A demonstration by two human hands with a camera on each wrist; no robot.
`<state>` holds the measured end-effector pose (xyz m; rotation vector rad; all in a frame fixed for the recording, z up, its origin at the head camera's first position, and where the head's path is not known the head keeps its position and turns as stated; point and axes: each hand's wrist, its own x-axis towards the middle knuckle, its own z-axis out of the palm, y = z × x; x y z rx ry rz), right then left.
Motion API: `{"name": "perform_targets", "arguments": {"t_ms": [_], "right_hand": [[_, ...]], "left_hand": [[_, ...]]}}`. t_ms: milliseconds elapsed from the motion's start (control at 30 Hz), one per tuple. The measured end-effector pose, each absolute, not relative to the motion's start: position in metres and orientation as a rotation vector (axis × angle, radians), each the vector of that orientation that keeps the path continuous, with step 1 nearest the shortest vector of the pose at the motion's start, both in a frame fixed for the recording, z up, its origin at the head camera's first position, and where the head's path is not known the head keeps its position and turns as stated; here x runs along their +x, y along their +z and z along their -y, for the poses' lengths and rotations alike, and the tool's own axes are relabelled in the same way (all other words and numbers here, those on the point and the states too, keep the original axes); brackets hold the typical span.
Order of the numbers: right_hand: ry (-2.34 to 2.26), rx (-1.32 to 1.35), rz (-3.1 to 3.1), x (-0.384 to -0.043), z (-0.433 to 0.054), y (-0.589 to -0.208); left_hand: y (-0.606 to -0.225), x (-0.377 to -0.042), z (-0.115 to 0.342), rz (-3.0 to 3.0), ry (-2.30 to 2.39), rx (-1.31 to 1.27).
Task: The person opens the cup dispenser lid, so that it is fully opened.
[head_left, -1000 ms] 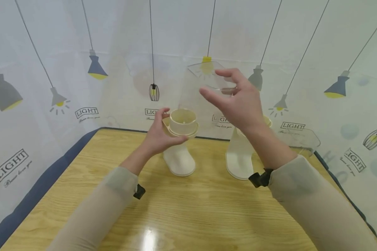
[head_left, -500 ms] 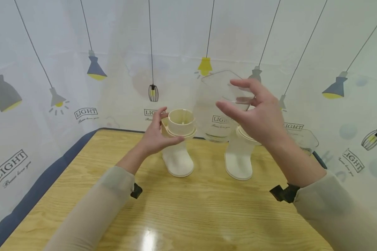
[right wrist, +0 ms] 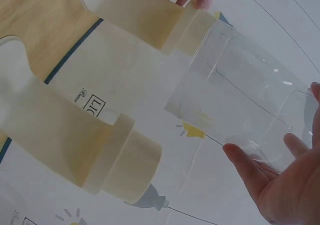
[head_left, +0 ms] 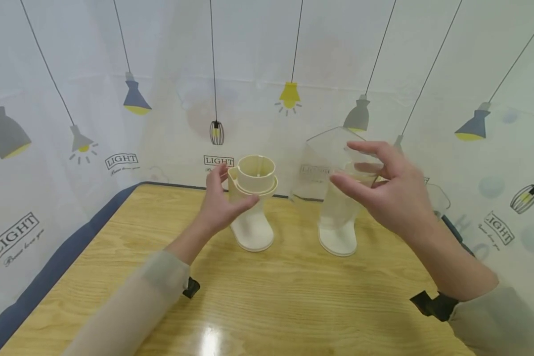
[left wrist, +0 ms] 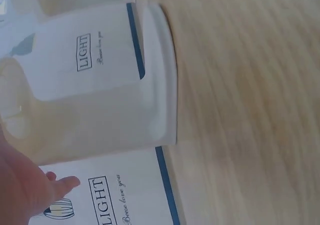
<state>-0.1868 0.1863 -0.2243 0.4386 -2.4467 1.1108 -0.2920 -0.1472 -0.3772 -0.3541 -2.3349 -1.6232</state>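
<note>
Two cream boot-shaped stands with round collars on top stand upright on the table: a left stand [head_left: 253, 225] and a right stand [head_left: 337, 232]. Around the left stand's collar, my left hand [head_left: 218, 200] is loosely spread, thumb in front and fingers off to the left side. Whether the thumb touches the collar cannot be told. My right hand [head_left: 393, 185] grips a clear plastic container [right wrist: 245, 85] near its upper end, thumb and fingers curved round it. In the head view the container hangs in front of the right stand and is hard to make out.
Behind the wooden table [head_left: 249, 306] hangs a white curtain [head_left: 169, 99] printed with lamps and the word LIGHT. Another clear plastic piece [head_left: 438, 195] stands at the table's back right, partly behind my right hand.
My right hand has carried the clear container right and down, from near the left stand toward the right one. My left fingers have drawn back slightly from the left stand's collar.
</note>
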Motion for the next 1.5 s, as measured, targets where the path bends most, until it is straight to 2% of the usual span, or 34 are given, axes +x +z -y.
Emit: {"name": "perform_targets", "arguments": {"t_ms": [667, 1200, 1500], "right_hand": [[0.994, 0.397, 2.541, -0.164, -0.230, -0.275], [0.946, 0.121, 2.682, -0.153, -0.293, -0.301], [0.851, -0.074, 2.754, -0.161, -0.328, -0.323]], "left_hand": [[-0.379, -0.284, 0.121, 2.281, -1.648, -0.147], [-0.371, -0.297, 0.149, 2.356, -1.781, -0.243], [-0.368, -0.306, 0.167, 2.420, -1.784, -0.352]]}}
